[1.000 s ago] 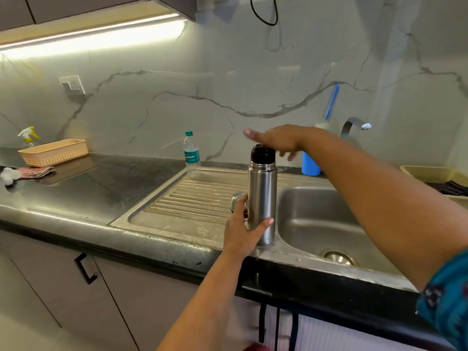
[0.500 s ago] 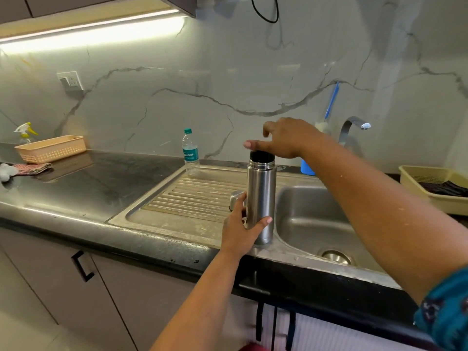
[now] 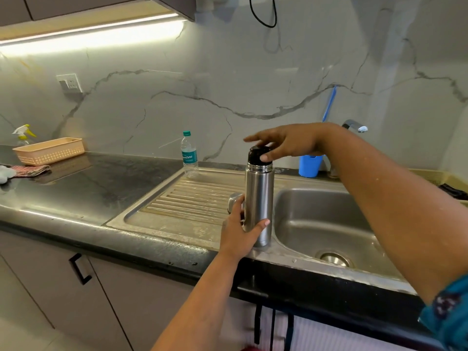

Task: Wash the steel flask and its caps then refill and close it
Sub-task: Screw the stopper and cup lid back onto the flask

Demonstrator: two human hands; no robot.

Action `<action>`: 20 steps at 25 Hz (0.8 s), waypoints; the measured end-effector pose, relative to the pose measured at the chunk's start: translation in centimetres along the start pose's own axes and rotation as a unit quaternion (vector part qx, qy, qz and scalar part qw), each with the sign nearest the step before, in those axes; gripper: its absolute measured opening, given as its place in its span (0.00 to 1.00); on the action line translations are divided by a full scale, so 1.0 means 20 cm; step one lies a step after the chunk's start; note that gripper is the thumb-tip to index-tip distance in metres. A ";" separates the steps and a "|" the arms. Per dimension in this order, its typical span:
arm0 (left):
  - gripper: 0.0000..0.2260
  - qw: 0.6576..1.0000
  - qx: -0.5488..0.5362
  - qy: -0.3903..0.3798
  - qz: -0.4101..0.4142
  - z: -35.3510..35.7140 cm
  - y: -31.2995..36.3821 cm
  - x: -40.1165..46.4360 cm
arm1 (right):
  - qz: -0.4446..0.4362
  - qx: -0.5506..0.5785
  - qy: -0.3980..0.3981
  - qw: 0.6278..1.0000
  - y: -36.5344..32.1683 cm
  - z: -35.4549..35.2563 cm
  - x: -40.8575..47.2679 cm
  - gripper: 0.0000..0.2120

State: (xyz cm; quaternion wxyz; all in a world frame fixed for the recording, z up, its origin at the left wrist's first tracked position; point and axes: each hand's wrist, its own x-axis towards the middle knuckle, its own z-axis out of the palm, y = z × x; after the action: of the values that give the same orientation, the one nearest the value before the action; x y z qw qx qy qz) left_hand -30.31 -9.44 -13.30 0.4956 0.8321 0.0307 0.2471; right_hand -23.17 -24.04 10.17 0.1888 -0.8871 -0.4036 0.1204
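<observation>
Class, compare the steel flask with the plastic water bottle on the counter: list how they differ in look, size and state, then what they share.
The steel flask is opaque brushed metal; the plastic water bottle is clear with a teal label. The flask looks taller and wider, though it is nearer the camera. The flask has a black stopper and is gripped by the left hand, with the right hand on top; the bottle, green-capped, stands untouched. Both stand upright.

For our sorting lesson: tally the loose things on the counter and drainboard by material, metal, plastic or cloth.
Metal: 2, steel flask, steel cap
Plastic: 5, black stopper, water bottle, blue cup, peach basket, spray bottle
Cloth: 1, rag
Total: 8
</observation>
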 end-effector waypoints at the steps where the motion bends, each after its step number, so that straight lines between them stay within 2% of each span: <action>1: 0.38 1.000 0.003 -0.001 0.001 0.00 0.00 0.00 | -0.014 -0.011 -0.001 1.000 0.00 0.00 -0.01 0.24; 4: 0.37 1.000 0.023 0.006 0.013 0.02 0.02 -0.01 | 0.001 -0.154 0.074 0.985 -0.02 0.02 0.05 0.19; 6: 0.37 0.999 0.032 0.015 0.018 0.02 0.04 -0.01 | 0.028 -0.241 0.146 0.959 -0.04 0.09 0.10 0.23; 8: 0.37 0.999 0.034 0.014 0.020 0.02 0.04 -0.01 | 0.040 -0.259 0.196 0.945 -0.05 0.14 0.14 0.26; 9: 0.37 0.999 0.035 0.013 0.018 0.02 0.04 -0.01 | 0.043 -0.236 0.190 0.952 -0.05 0.13 0.14 0.28; 11: 0.37 0.999 0.033 0.007 0.009 0.01 0.04 -0.01 | 0.045 -0.130 0.103 0.985 -0.02 0.07 0.11 0.29; 13: 0.38 1.000 0.029 0.002 0.006 0.01 0.03 -0.01 | 0.018 -0.004 0.012 1.000 0.01 0.02 0.06 0.24; 14: 0.38 1.000 0.029 0.003 0.006 0.01 0.03 -0.01 | -0.001 0.019 -0.001 1.000 0.02 0.01 0.05 0.23; 20: 0.38 0.999 0.044 0.014 0.012 0.03 0.03 0.00 | -0.014 -0.140 0.105 0.985 0.00 0.04 0.07 0.21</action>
State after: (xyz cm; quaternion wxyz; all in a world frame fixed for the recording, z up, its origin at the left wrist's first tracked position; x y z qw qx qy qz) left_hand -30.19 -10.11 -13.07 0.4552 0.8499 0.0388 0.2628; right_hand -22.52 -22.79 9.37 0.1059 -0.9066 -0.4070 -0.0335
